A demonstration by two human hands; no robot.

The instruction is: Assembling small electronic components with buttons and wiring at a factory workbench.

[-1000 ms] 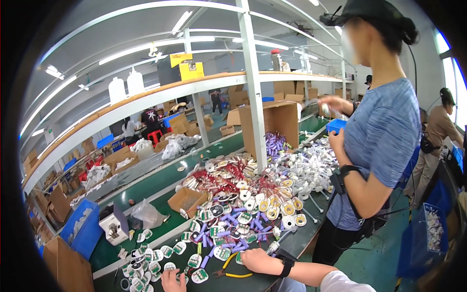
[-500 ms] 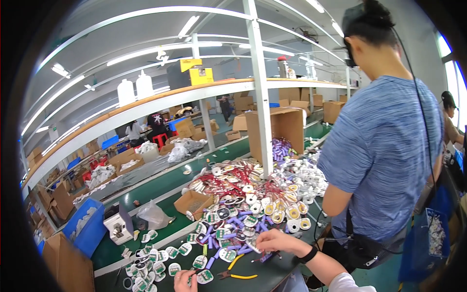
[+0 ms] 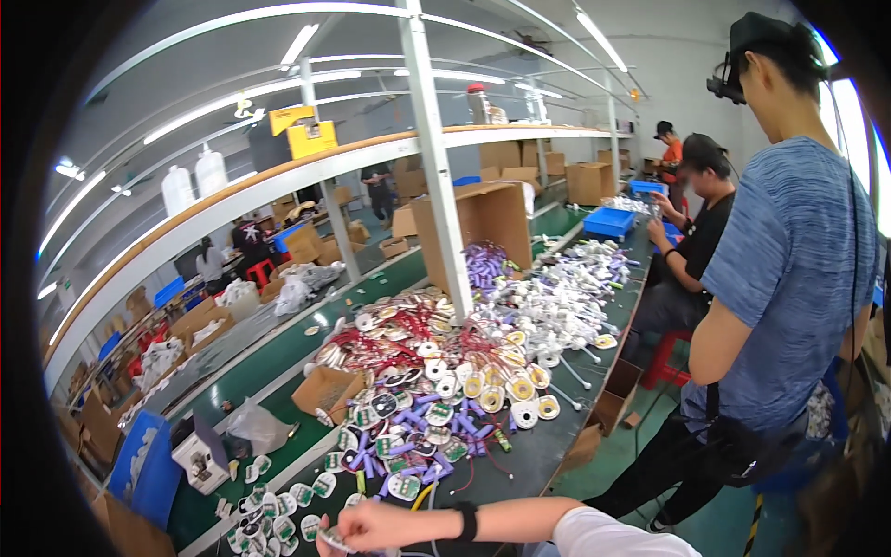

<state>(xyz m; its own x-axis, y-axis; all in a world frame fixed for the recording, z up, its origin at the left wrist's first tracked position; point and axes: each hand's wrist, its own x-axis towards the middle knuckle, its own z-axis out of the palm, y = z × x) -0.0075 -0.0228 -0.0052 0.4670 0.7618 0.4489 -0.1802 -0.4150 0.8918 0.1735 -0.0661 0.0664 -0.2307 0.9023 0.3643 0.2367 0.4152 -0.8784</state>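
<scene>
Head view, bottom edge of the frame: the right hand (image 3: 376, 526) pinches a small white round part (image 3: 336, 541) between closed fingertips, at the near end of the heap of coiled cable pieces (image 3: 418, 418) on the workbench (image 3: 548, 446). I cannot tell the left hand's state. Best to keep the grip light and lift clear so neighbouring wires don't snag.

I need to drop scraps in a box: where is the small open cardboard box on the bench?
In the head view the cardboard box sits left of centre on the bench, beside the green belt, just left of the pile of coiled parts.
</scene>
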